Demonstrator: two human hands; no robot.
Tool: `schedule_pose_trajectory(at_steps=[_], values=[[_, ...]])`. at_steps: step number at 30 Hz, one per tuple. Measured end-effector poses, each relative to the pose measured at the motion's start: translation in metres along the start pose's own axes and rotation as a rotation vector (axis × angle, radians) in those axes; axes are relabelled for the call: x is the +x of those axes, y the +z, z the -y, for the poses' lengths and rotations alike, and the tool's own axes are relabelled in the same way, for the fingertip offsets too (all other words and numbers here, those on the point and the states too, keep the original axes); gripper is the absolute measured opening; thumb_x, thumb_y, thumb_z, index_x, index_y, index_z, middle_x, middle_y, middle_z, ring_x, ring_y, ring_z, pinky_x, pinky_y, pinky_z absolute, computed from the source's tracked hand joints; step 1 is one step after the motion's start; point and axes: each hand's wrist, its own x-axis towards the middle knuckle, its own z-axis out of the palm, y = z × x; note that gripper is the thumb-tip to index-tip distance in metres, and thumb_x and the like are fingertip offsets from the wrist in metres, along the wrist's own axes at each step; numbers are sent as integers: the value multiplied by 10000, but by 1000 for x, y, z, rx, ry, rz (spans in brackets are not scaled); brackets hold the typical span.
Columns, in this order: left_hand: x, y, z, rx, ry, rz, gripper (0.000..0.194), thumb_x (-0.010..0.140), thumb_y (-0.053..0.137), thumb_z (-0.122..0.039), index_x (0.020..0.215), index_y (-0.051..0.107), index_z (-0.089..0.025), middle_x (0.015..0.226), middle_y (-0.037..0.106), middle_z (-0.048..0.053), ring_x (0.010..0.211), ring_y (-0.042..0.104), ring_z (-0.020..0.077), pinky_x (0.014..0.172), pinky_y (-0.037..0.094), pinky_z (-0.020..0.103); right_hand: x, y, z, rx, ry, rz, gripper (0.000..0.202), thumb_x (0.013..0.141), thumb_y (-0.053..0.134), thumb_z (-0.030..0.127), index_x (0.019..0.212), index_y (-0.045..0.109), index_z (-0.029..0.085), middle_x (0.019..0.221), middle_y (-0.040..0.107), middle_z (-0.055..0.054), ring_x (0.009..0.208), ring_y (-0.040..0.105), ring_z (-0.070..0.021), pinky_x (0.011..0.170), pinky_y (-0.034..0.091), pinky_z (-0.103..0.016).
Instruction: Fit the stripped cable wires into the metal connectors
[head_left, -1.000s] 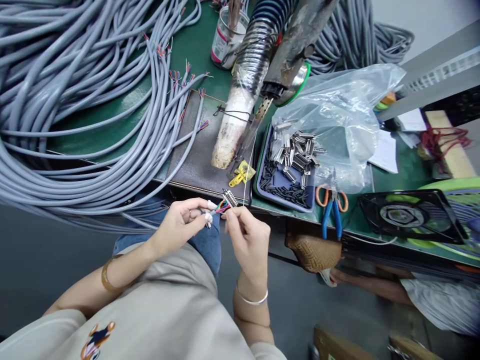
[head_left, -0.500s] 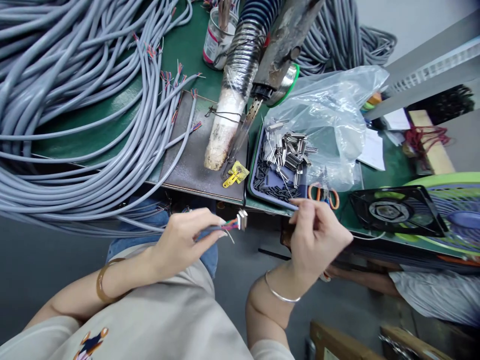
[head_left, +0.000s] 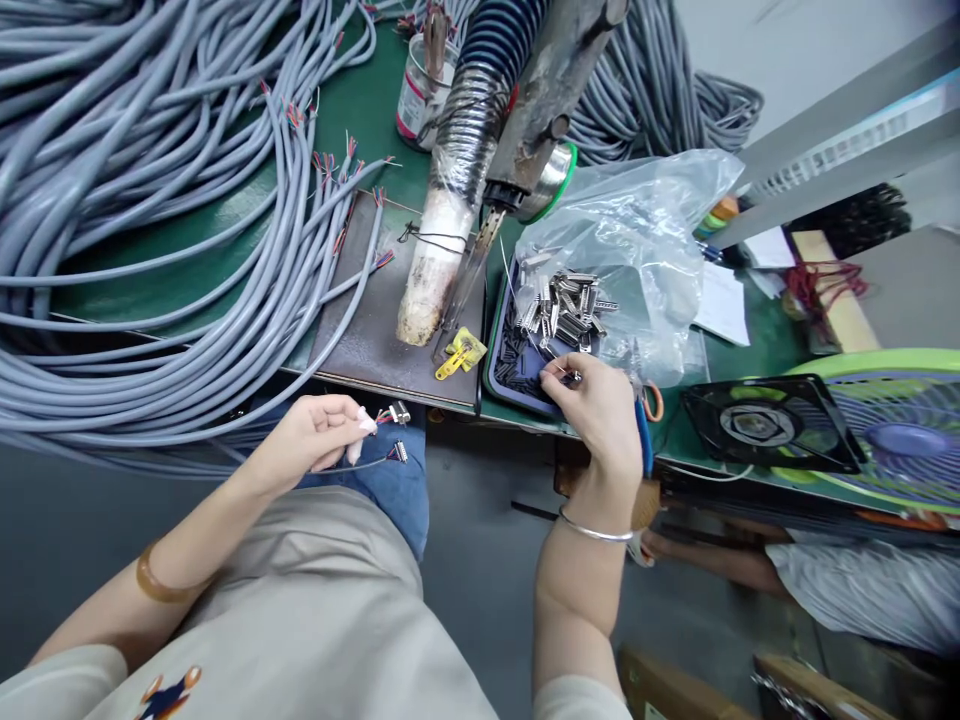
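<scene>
At ten o'clock of the view, your grey cables (head_left: pixel 142 120) mostly end in bare strands (head_left: pixel 384 259), apparently unfinished. At two, the tray (head_left: pixel 517 398) holds many loose plugs (head_left: pixel 570 305). At three, your right hand (head_left: pixel 596 395) pinches; at eight, your left hand (head_left: pixel 330 430) pinches behind a wired plug (head_left: pixel 400 412), a second wired plug (head_left: pixel 398 453) just below. A thin wire (head_left: pixel 511 288) seemingly enters your right pinch.

Grey cables (head_left: pixel 82 120) lie across the left of the green tabletop (head_left: pixel 769 335), with a brown board (head_left: pixel 397 365) and blue tray (head_left: pixel 521 399) side by side at its near edge.
</scene>
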Motion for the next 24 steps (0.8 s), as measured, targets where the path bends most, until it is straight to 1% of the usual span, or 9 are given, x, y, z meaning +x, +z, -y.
schedule_pose_trajectory(at_steps=[2, 5, 6, 8, 10, 12, 14, 18, 24], values=[[2, 4, -2, -1, 5, -41, 368, 746, 857, -427, 765, 622, -145, 533, 624, -29, 335, 268, 0, 360, 129, 153, -4, 2, 6, 47, 41, -125, 130, 803, 604, 328, 742, 624, 215, 708, 647, -8, 575, 499, -148, 675, 382, -325], [6, 18, -7, 31, 29, -59, 322, 749, 842, -379, 787, 623, -145, 543, 618, -37, 358, 309, 7, 365, 175, 147, -18, 4, 21, 217, 102, -423, 137, 843, 606, 346, 802, 605, 215, 685, 594, 11, 549, 482, -137, 624, 376, -311], [7, 23, -9, 40, 51, -62, 305, 740, 841, -356, 790, 626, -146, 553, 622, -36, 373, 340, 13, 368, 201, 146, -24, 5, 28, 307, 100, -513, 142, 853, 616, 351, 817, 605, 214, 704, 603, 3, 571, 508, -143, 609, 381, -303], [11, 32, -11, 57, 89, -62, 273, 737, 828, -322, 789, 621, -151, 588, 634, -30, 412, 412, 28, 383, 249, 145, -40, 8, 43, 496, 73, -606, 148, 854, 670, 350, 832, 620, 212, 739, 613, -9, 645, 578, -161, 603, 412, -289], [14, 39, -12, 78, 137, -80, 256, 744, 807, -311, 787, 610, -154, 603, 624, -31, 444, 463, 41, 404, 296, 146, -58, 12, 59, 611, 41, -532, 146, 840, 728, 336, 810, 660, 211, 738, 623, -7, 649, 572, -148, 571, 410, -265], [15, 42, -13, 105, 186, -113, 250, 750, 788, -314, 781, 598, -154, 600, 601, -36, 463, 476, 46, 432, 343, 150, -75, 19, 74, 713, -18, -312, 120, 857, 734, 321, 832, 716, 204, 811, 683, -30, 650, 579, -133, 539, 398, -248], [16, 45, -13, 137, 228, -156, 249, 746, 776, -316, 770, 589, -153, 587, 570, -43, 473, 460, 45, 456, 365, 155, -88, 27, 86, 764, -59, -155, 105, 879, 735, 307, 860, 752, 206, 819, 693, -26, 591, 525, -107, 500, 358, -242], [16, 46, -13, 179, 260, -200, 235, 746, 749, -316, 774, 581, -153, 580, 517, -56, 490, 446, 51, 475, 373, 162, -99, 42, 101, 759, -59, -153, 114, 940, 694, 284, 905, 773, 209, 780, 666, 7, 510, 382, -65, 494, 317, -245], [16, 47, -12, 210, 287, -205, 192, 759, 724, -285, 774, 582, -156, 603, 470, -64, 512, 378, 48, 481, 319, 164, -97, 46, 103, 707, -95, -89, 142, 963, 667, 294, 902, 757, 203, 813, 672, -2, 519, 381, -69, 512, 351, -251]])
